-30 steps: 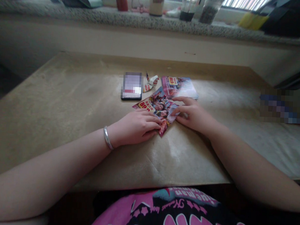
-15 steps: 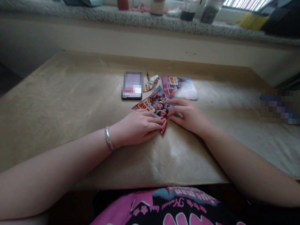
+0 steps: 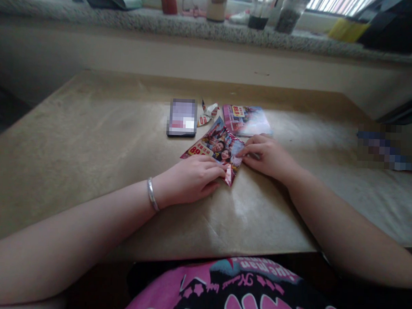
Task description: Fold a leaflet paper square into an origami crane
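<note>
A colourful printed flyer (image 3: 216, 143) lies slanted on the table in front of me, its right part creased. My left hand (image 3: 197, 178), with a silver bangle at the wrist, rests flat over the flyer's lower edge, fingers stretched out. At the flyer's right edge, my right hand (image 3: 260, 157) has its thumb and fingers pinched on the paper. Just behind the right hand sits a stack of similar flyers (image 3: 245, 120). A crumpled or folded paper piece (image 3: 207, 114) stands behind the flyer's upper corner.
A phone (image 3: 182, 118) with a blurred screen lies left of the paper piece. Far to the right is a blurred bluish object (image 3: 385, 149). Jars and other items line the stone windowsill (image 3: 184, 33) behind the table (image 3: 100, 136).
My right hand has moved a little to the right with the flyer's edge. More of the flyer's printed right side now shows spread out. My left hand has shifted only slightly.
</note>
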Tool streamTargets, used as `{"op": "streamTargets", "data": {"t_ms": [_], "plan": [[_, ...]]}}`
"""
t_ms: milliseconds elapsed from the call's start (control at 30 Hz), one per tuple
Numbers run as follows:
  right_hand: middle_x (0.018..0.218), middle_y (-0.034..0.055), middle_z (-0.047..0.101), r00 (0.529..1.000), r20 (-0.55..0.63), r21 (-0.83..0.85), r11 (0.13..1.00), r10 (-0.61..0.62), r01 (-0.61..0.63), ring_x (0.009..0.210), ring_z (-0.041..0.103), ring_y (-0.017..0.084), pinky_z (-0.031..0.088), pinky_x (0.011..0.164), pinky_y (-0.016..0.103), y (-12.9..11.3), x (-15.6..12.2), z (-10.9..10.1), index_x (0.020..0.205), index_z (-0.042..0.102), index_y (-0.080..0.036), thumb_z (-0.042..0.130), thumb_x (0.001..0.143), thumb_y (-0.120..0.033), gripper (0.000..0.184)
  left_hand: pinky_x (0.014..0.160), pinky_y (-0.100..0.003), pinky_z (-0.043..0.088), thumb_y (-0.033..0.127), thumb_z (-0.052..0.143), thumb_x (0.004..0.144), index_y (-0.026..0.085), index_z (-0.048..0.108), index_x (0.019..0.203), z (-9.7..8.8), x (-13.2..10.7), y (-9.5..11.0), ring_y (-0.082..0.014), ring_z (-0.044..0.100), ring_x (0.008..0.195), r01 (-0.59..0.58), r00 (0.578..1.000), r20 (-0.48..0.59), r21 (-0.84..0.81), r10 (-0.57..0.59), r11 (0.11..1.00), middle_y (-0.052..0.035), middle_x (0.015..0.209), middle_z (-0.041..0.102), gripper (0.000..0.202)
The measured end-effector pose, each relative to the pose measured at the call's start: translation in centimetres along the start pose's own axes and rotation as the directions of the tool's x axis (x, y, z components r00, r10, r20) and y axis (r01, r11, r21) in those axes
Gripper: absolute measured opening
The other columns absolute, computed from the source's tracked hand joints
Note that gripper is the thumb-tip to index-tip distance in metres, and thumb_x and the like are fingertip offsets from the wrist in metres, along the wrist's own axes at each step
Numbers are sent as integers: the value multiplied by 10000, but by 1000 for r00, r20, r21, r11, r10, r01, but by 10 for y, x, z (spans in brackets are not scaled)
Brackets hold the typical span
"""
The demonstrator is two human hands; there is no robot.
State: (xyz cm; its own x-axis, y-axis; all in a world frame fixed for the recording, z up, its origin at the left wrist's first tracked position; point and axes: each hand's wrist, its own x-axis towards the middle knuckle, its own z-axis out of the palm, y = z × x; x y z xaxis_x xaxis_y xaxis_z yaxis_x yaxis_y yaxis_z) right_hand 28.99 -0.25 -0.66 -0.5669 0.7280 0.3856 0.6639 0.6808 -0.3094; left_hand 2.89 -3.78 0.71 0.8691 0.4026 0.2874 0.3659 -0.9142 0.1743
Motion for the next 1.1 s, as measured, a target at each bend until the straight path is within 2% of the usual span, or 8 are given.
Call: {"op": "streamTargets", "data": {"t_ms": [167,333,567,633,733,800,933,1100], "plan": [[896,61,654,1000,-13,4,1000,-12,12,846,593,212,471,828,392,-2,1,1,863,762,-256,644,813,-226,131,980,-363,513,202,509,905,162,648,1123,3,0,-1,-207,627,1088,-10,999,-32,33,11,999,-79,1229,664,261],[922,65,652,996,-85,-33,999,4,-7,905,568,225,463,848,393,-4,3,5,848,765,-260,646,836,-266,120,965,-358,505,185,526,891,148,665,1085,3,0,0,-209,624,1058,-29,998,-45,74,33,997,-70,1174,691,241],[886,52,667,982,-177,-14,998,61,-64,915,582,227,461,892,417,-6,8,12,802,753,-255,685,817,-301,84,1007,-396,441,244,519,902,177,657,1098,2,1,2,-215,628,1088,28,999,-19,116,-26,993,-49,1165,696,248],[992,57,664,976,-201,-14,996,81,-85,1016,578,244,432,964,449,-8,10,14,801,744,-261,697,804,-314,71,1018,-403,428,248,502,912,183,653,1104,2,1,1,-213,628,1096,20,1000,-17,112,-18,993,-51,1171,694,253],[1278,81,582,971,-207,30,993,119,-116,1227,505,278,372,1061,484,-12,12,18,830,727,-244,699,789,-299,74,1027,-415,432,228,498,913,169,652,1104,2,1,0,-220,623,1112,7,1000,-20,98,-5,995,-69,1183,683,253],[1348,101,548,967,-189,102,983,171,-154,1267,494,282,371,1073,485,-13,13,21,837,715,-224,682,791,-273,75,1001,-407,461,206,505,906,161,653,1098,2,1,-1,-221,628,1095,-5,1000,-20,89,7,996,-82,1156,686,247],[1180,99,670,957,-156,215,954,243,-207,1164,589,263,421,1026,460,-10,14,25,850,713,-216,636,814,-258,94,947,-379,505,193,499,911,163,655,1094,3,1,-2,-213,634,1036,-15,1000,-21,86,17,996,-89,1096,685,242],[954,44,726,927,-169,299,913,336,-276,884,663,214,516,844,397,-6,15,26,880,702,-221,651,796,-294,122,941,-379,515,195,503,910,137,669,1059,3,1,-1,-223,633,1011,-35,997,-65,99,41,994,-100,1087,683,231]]}}
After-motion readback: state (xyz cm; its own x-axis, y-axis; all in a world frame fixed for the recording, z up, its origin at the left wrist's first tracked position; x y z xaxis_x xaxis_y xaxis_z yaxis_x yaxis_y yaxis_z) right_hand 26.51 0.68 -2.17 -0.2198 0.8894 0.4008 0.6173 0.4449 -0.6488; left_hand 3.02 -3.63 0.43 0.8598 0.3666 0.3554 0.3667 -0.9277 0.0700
